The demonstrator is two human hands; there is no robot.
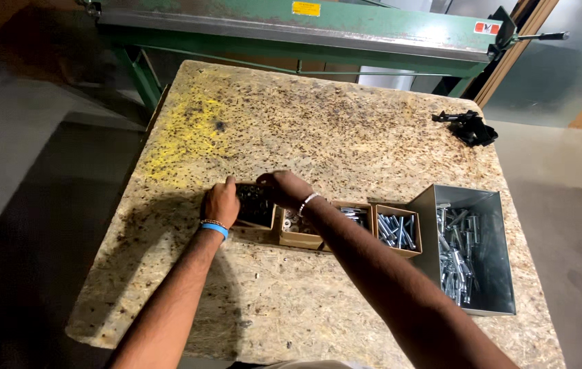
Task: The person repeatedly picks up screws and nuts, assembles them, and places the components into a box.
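A row of small open cardboard boxes sits on a chipboard table (291,123). My left hand (220,203) grips the left side of the leftmost box (255,205), which holds small dark parts. My right hand (284,188) rests over that same box's far right edge, fingers curled down onto it. The box beside it (298,229) holds small metal pieces, and two more boxes (396,231) hold silver bolts. I wear a blue wristband on the left wrist and a bead bracelet on the right.
A grey metal bin (493,273) with several silver bolts stands at the right end of the row. A black clamp-like part (469,126) lies at the far right corner. A green metal machine (305,34) stands behind the table.
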